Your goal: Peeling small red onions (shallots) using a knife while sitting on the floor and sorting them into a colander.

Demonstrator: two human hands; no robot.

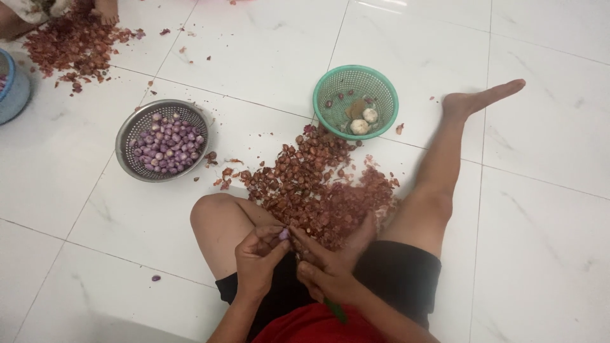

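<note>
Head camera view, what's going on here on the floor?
A person sits on the white tiled floor with both hands together on one small purple shallot: left hand, right hand, which also grips a green-handled tool. A heap of reddish-brown skins lies between the legs. A metal colander holds peeled shallots; a green basket holds two pale bulbs.

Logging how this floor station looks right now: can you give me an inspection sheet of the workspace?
Surface: white tiled floor, person seated on it.
Job's things: small purple shallot pinched between both hands; metal bowl of peeled shallots; green basket with two pale bulbs.
Clutter: pile of skins between the legs; second pile top left.
Grippers: left hand and right hand on the shallot; green handle under the right hand.
Cables: nothing seen.
Surroundings: blue tub at left edge; another person partly visible top left.
</note>
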